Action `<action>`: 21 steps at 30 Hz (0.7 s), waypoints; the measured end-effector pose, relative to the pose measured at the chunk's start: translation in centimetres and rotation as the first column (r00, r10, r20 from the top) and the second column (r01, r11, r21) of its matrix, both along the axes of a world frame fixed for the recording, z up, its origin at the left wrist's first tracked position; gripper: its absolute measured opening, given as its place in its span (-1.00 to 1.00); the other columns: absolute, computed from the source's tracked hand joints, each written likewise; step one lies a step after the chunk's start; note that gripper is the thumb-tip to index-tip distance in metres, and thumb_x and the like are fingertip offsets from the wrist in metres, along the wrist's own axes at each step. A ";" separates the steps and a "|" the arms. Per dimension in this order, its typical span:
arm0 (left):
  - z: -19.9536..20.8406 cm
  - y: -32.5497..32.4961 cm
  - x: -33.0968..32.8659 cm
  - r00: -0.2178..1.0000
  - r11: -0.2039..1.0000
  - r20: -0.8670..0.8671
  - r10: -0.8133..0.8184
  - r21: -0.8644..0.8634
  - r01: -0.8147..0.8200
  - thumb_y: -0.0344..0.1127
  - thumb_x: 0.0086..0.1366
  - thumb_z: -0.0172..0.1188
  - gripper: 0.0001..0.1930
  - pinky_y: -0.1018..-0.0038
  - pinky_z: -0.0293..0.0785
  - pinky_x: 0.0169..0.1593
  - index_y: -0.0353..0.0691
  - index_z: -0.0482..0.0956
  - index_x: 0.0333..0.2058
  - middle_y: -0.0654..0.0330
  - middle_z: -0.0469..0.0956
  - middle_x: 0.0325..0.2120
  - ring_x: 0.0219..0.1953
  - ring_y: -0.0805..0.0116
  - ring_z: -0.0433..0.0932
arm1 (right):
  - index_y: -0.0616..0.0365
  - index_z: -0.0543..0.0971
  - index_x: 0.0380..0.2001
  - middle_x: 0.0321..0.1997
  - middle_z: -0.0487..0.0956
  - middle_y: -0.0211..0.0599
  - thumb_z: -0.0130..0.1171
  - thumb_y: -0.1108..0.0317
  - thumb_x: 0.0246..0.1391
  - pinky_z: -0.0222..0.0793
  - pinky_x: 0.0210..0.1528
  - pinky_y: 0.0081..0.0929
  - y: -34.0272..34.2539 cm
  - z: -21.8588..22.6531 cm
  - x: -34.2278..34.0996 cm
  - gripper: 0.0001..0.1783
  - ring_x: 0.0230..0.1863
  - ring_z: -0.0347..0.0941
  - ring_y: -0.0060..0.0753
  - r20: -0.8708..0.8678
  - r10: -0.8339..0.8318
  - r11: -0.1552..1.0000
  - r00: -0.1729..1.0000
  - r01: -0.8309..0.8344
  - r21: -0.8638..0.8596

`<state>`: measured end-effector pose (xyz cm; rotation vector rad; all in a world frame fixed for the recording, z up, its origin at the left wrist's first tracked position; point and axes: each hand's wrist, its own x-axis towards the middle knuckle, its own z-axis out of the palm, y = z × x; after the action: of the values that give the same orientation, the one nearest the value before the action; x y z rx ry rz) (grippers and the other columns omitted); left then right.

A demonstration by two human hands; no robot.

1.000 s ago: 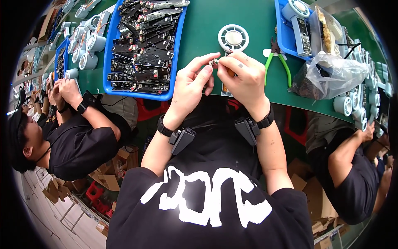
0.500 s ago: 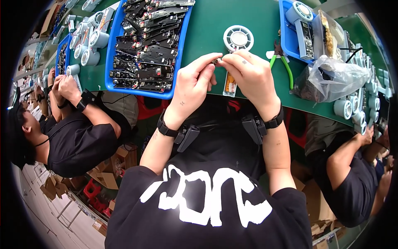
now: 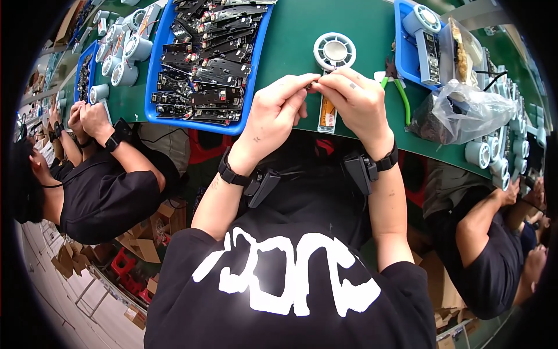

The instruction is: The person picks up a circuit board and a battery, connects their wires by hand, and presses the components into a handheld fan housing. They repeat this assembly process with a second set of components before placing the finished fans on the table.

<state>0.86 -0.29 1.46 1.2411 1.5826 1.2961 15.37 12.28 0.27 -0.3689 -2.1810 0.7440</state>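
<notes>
My left hand and my right hand meet above the near edge of the green table, fingertips pinched together. Between them is a tiny dark piece, mostly covered by the fingers and too small to name. Beneath and just beyond the hands lies a pale blue handheld fan with a round grille. Its open handle shows an orange battery on the near side of my right hand's fingers. The part of the handle under the fingers is hidden.
Left of my hands, a blue tray holds many black circuit boards. To the right lie green-handled cutters, a clear plastic bag and another blue tray. Co-workers sit on both sides, a person's arm at left.
Both hands stay pinched together over the fan, with only slight shifts of the fingers. The whole view has shifted a little. The co-worker at left has moved slightly.
</notes>
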 end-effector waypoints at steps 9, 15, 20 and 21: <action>0.4 -0.6 2.3 0.796 0.966 0.548 0.256 -0.107 -0.237 -0.48 0.44 0.09 -0.72 0.56 0.48 -0.27 -0.37 0.53 0.08 0.25 0.55 -0.33 -0.34 0.55 0.50 | 0.21 0.65 -0.18 -0.32 0.64 -0.30 0.46 0.54 -0.08 0.47 -0.34 -0.54 -4.3 0.5 2.4 -0.66 -0.41 0.54 -0.49 -0.082 -0.375 0.916 0.924 0.355 -0.184; 1.3 -1.7 2.0 0.867 0.979 0.461 0.188 -0.164 -0.125 -0.49 0.40 0.13 -0.79 0.53 0.56 -0.14 -0.43 0.58 -0.05 0.23 0.61 -0.31 -0.28 0.56 0.57 | 0.19 0.57 -0.04 -0.29 0.61 -0.28 0.46 0.53 -0.08 0.44 -0.33 -0.53 -8.7 0.9 2.5 -0.52 -0.40 0.49 -0.45 0.127 -0.314 0.865 0.941 0.339 -0.370; 1.6 -1.1 0.9 0.841 0.978 0.531 0.106 -0.209 0.008 -0.54 0.34 0.15 -0.80 0.51 0.56 -0.13 -0.36 0.62 -0.08 0.17 0.64 -0.27 -0.27 0.44 0.61 | 0.17 0.45 0.08 -0.32 0.60 -0.27 0.48 0.48 -0.10 0.45 -0.33 -0.50 -9.3 0.2 1.6 -0.37 -0.41 0.49 -0.42 0.152 -0.420 0.861 0.895 0.446 -0.243; 2.0 -0.7 0.6 0.960 0.990 0.272 0.070 -0.137 -0.033 -0.56 0.31 0.17 -0.78 0.49 0.56 -0.14 -0.32 0.63 -0.09 0.17 0.64 -0.25 -0.27 0.41 0.62 | 0.16 0.42 0.10 -0.33 0.60 -0.27 0.48 0.47 -0.10 0.45 -0.33 -0.50 -9.3 0.0 1.5 -0.33 -0.41 0.49 -0.41 0.167 -0.439 0.860 0.883 0.467 -0.205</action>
<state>1.44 -1.01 3.48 0.9000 1.4794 1.3123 16.89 3.02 0.29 -1.0369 -1.9915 0.7276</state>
